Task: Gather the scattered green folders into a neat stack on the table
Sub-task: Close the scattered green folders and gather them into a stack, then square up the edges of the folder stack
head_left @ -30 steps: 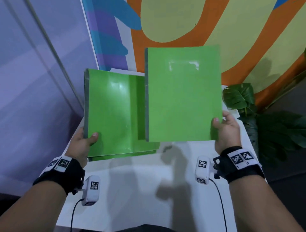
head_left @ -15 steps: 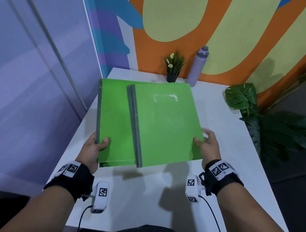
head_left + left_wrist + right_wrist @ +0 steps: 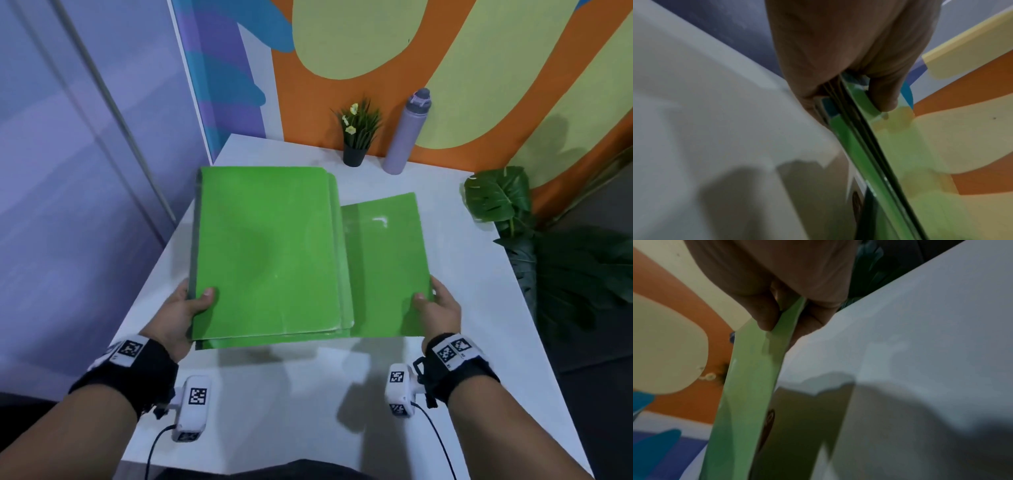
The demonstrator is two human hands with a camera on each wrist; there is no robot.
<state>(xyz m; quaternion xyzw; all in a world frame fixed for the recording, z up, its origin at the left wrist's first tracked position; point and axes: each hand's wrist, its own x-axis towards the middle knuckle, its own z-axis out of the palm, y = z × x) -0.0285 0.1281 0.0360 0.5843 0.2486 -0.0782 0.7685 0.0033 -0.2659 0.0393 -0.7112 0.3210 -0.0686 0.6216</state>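
Table [image 3: 308, 394]: white, bearing a potted plant [image 3: 358, 132] and a purple bottle [image 3: 406, 132] standing near its far edge.
Folder stack [image 3: 263, 253]: green, being held above the table's left half, overlapping the single folder's left edge.
Single folder [image 3: 385, 270]: green, sitting lower, to the stack's right.
Left hand [image 3: 181, 311]: gripping the stack's near-left corner, thumb on top.
Right hand [image 3: 436, 308]: pinching the single folder's near-right corner.
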